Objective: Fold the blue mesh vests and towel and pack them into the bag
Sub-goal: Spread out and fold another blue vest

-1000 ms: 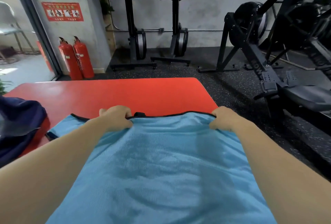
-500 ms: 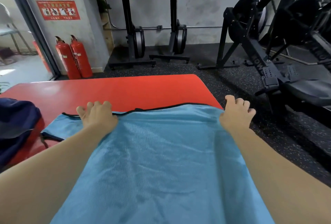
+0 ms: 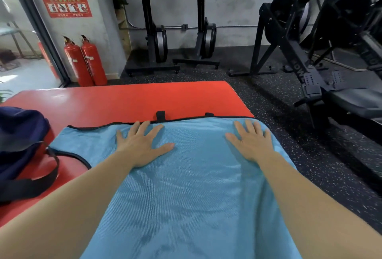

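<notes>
1. Your left grip [image 3: 142,147] and right grip [image 3: 253,145] lie palm-down on the blue mesh vest [image 3: 186,196]. The fingers are straight and spread, pressing the cloth and holding nothing.
2. The vest lies spread across the red bench [image 3: 124,101], its black trim [image 3: 99,128] just beyond your fingertips. Its right side appears to hang past the bench edge, and the near part runs out of view toward you.
3. The navy bag [image 3: 18,134] sits on the bench at your left, just beside the vest, with its black strap [image 3: 31,182] looped in front.
4. The fabric looks light, soft and limp. It ripples under your palms, so it likely won't keep a crease unaided and may slide on the smooth bench.
5. Pinch it at the trimmed far corners, where the binding looks firmest, then flatten each fold with a palm.
</notes>
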